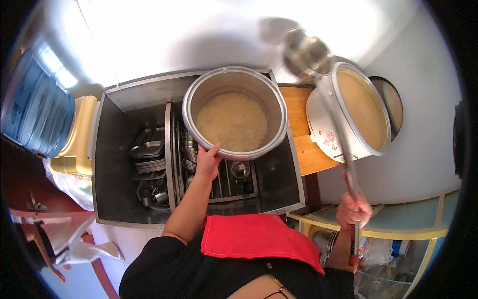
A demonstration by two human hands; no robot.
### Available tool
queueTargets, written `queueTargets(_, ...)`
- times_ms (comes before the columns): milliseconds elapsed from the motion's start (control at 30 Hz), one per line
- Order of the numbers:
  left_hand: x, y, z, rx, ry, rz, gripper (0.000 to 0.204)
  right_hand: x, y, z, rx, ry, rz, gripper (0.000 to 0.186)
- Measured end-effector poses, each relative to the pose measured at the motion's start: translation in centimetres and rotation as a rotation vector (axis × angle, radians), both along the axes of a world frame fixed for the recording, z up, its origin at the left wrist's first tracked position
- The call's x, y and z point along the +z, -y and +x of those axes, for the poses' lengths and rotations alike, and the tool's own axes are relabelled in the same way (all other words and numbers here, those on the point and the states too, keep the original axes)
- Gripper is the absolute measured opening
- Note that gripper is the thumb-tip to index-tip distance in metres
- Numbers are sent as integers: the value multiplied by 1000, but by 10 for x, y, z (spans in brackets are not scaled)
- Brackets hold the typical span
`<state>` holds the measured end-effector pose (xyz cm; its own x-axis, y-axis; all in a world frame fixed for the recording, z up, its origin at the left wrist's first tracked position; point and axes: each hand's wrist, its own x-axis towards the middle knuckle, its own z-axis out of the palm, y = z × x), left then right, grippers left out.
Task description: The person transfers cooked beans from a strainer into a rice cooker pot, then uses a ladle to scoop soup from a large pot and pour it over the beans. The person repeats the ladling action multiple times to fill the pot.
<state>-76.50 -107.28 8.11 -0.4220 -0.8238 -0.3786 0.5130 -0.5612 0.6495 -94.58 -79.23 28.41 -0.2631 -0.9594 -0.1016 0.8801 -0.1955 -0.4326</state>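
My left hand (208,162) grips the near rim of a metal inner pot (269,92) holding pale yellowish contents. The pot sits over the back of a steel sink unit (114,189). My right hand (354,209) is closed round the long handle of a steel ladle (340,130). The ladle's blurred bowl is raised at the back, above the rim of a white cooker (324,138) with tan contents and a floral print, on a wooden board (295,119). The sink unit holds stacked metal trays (148,142) and small steel vessels (240,170).
A blue water jug (37,112) and cream plastic container (74,154) stand left of the sink. A dark round lid (393,99) leans behind the cooker. A yellow-framed shelf (413,231) holds bags and other items at lower right. A white wall (209,30) bounds the back.
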Motion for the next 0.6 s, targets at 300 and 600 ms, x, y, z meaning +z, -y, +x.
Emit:
queueTargets(300,-1,4,4,-31,-36,-32,47,18,-35,-100,-681,-873,722,27)
queueTargets(600,1,3,-1,-33,-15,-47,49,-17,-52,-180,-683,-1117,1111,14)
